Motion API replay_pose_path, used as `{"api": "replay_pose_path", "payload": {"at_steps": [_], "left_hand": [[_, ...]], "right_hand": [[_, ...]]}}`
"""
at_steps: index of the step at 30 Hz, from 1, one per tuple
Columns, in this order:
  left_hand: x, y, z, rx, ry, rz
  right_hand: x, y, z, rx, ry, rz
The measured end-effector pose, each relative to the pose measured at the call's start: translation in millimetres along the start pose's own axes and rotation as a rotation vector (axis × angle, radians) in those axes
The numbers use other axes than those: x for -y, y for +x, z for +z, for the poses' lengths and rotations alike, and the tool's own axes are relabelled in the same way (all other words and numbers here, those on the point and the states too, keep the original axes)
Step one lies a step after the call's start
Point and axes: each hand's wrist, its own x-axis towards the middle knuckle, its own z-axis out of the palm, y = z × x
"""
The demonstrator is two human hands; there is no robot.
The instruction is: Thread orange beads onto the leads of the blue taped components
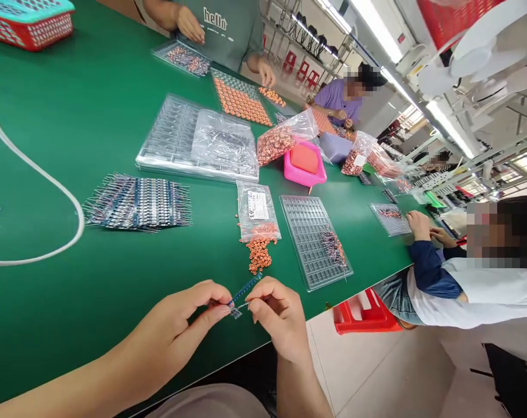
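Near the table's front edge, my left hand (197, 319) pinches a blue taped strip (244, 288) with thin wire leads. My right hand (278, 310) is closed in a pinch on a thin wire lead (242, 305) beside the strip. Just beyond the hands lies a pile of small orange rings (260, 255), spilling from a labelled plastic bag (257, 209). A stack of blue-taped wired components (141, 203) lies to the left. On the right, a clear ribbed tray (309, 238) holds a bunch of wired pieces with orange ends (333, 247).
Clear stacked trays (171, 139) stand farther back, near a pink basket (305, 165) and bags of orange parts (280, 139). A white cable (49, 174) curves at left. Other people work across the table and at right, by a red stool (363, 316).
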Motion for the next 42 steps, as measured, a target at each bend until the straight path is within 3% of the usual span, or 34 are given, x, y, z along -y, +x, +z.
{"api": "replay_pose_path", "payload": {"at_steps": [2,4,6,9,12,15,19,25,31,36,42], "left_hand": [[2.0,5.0,-4.0,-0.041,-0.03,-0.05],[3.4,9.3,-7.7,-0.063,-0.055,-0.079],[3.5,11.7,-9.3,-0.059,-0.058,-0.091],[1.9,12.1,-7.9,-0.062,-0.045,-0.077],[1.8,11.9,-5.9,-0.085,-0.052,-0.063],[4.5,13.5,-6.9,-0.075,-0.064,-0.078],[5.9,15.8,-10.4,-0.033,-0.061,-0.11],[3.8,15.9,-11.3,-0.023,-0.102,-0.138],[6.9,16.6,-11.4,-0.011,-0.118,-0.142],[2.1,14.8,-9.8,-0.064,-0.14,-0.155],[2.0,13.9,-9.4,-0.063,-0.139,-0.143]], "right_hand": [[-2.0,-3.2,-7.8,-0.09,-0.116,-0.066],[-1.3,-2.1,-28.7,-0.243,-0.317,-0.16],[2.7,5.9,-63.4,-0.457,-0.563,-0.234],[11.4,30.3,-128.6,-0.647,-0.771,-0.245],[15.2,59.3,-183.4,-0.676,-0.944,-0.196],[7.7,77.0,-208.1,-0.624,-1.005,-0.17],[-14.6,69.8,-197.4,-0.629,-1.058,-0.189],[-35.3,42.4,-164.6,-0.767,-1.059,-0.26],[-19.6,48.7,-180.4,-0.817,-1.076,-0.247],[5.9,51.7,-197.4,-0.737,-1.139,-0.203],[6.3,41.7,-183.9,-0.535,-1.229,-0.129]]}}
